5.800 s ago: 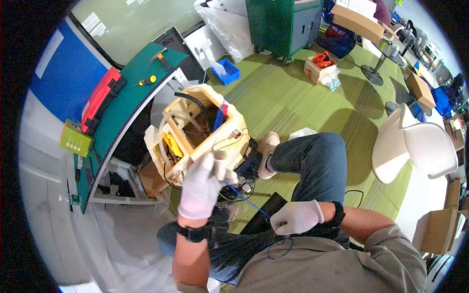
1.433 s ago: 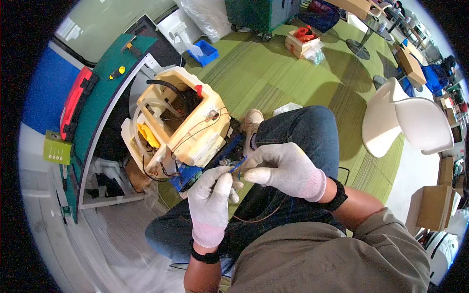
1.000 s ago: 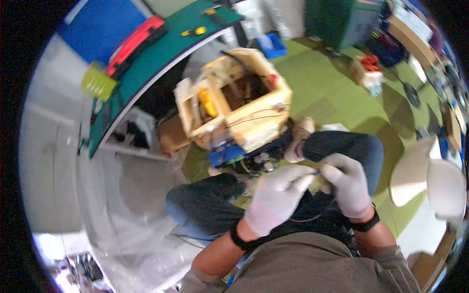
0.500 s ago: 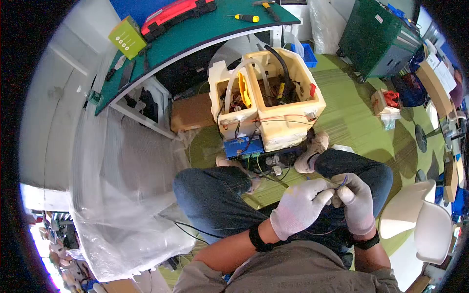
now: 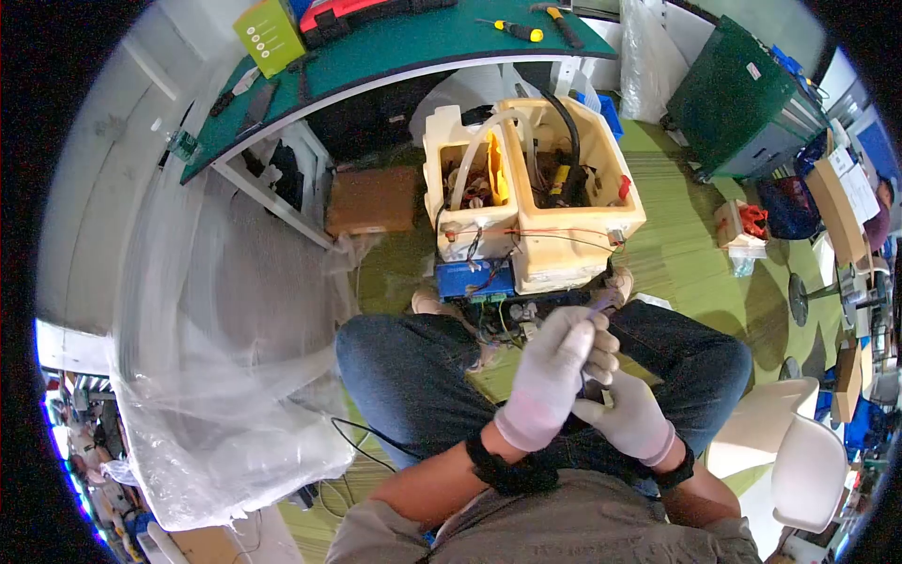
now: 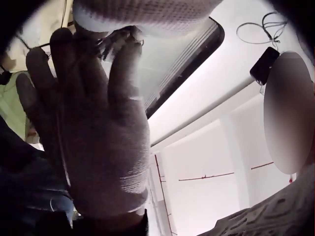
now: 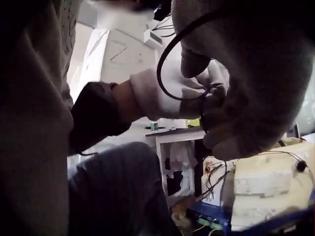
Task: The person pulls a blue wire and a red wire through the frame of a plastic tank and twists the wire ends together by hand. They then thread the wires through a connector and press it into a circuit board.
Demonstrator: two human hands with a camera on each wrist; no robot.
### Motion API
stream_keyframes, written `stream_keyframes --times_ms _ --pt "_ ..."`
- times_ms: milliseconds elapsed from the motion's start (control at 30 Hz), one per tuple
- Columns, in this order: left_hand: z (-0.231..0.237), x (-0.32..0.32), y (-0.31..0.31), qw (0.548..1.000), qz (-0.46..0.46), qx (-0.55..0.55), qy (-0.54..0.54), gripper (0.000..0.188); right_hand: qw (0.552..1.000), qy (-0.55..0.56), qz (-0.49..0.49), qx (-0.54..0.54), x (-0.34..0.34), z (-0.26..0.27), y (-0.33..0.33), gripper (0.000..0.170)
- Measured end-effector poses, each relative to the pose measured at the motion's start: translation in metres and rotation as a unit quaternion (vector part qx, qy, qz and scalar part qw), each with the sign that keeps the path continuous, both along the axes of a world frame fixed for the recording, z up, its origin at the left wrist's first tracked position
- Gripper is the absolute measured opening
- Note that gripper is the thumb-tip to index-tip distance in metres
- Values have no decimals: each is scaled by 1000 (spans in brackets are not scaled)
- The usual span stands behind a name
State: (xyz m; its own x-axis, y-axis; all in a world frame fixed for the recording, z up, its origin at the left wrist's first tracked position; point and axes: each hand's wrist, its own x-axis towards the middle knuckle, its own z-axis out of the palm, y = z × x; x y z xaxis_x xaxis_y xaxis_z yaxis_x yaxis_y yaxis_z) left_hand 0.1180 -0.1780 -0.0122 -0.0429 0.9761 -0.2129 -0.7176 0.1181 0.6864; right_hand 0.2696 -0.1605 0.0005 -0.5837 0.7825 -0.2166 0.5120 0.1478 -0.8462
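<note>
In the head view, the gloved left hand [image 5: 550, 381] pinches a thin blue wire [image 5: 599, 304] between thumb and forefinger, above the lap. Just below and to its right, the gloved right hand [image 5: 631, 418] has bent fingers on the wire too, its tips partly hidden. Frayed dark strands [image 6: 117, 41] show at the fingertips of the left hand [image 6: 98, 132] in the left wrist view, close against the other glove [image 6: 147, 14]. A dark wire [image 7: 161, 73] loops out from the right hand [image 7: 261, 83] in the right wrist view, towards the left glove [image 7: 165, 96].
An open cream housing [image 5: 564, 246] with hoses and wiring stands in front of the feet, a blue module [image 5: 470, 279] at its base. Behind is a green-topped table [image 5: 404, 47] with tools. Plastic sheeting [image 5: 244, 404] lies at left, a white chair [image 5: 803, 461] at right.
The head view has turned to the right-hand side's opposite, so the housing appears farther right. The left hand has risen above the right, which has dropped lower; both stay close together at the wire.
</note>
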Motion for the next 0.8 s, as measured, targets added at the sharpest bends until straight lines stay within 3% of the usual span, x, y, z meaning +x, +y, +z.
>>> stream_keyframes --times_ms 67,100,133,167,233,267,333,367,400,433,467,567,700,767,800 --pt "15 -27 -2 999 1 31 26 20 997 -15 75 3 0 -3 1 31" --pt "14 -44 -1 929 91 99 344 19 995 7 98 -25 -2 2 2 28" --pt "15 -61 -1 976 138 63 159 20 991 31 117 -50 -2 8 5 26" --pt "16 -78 -1 977 206 35 -31 22 990 26 139 -1 1 13 9 25" --pt "30 -138 -4 962 221 156 39 23 988 5 155 11 21 24 20 26" --pt "39 -168 -11 953 269 141 -18 21 986 -5 165 16 33 29 25 27" --pt "13 -264 -44 940 290 146 107 31 985 -25 170 2 70 44 43 31" --pt "-9 -309 -65 846 318 59 424 36 985 -66 160 9 93 56 51 34" --pt "0 -311 -68 709 376 -10 597 41 986 -79 141 39 114 66 58 37" --pt "-16 -362 -86 731 387 -37 561 45 988 -103 108 48 130 84 63 38" --pt "-33 -413 -103 751 398 -63 524 48 987 -92 72 114 153 88 68 27" --pt "-57 -475 -124 715 451 -173 506 52 966 -166 -69 187 216 111 79 16" --pt "-95 -544 -147 682 430 -277 523 58 932 -226 -216 184 282 122 94 16" --pt "-114 -602 -165 590 301 -330 673 63 915 -258 -227 213 313 118 98 16" --pt "-110 -601 -161 557 263 -352 704 64 904 -281 -222 234 328 111 98 16"
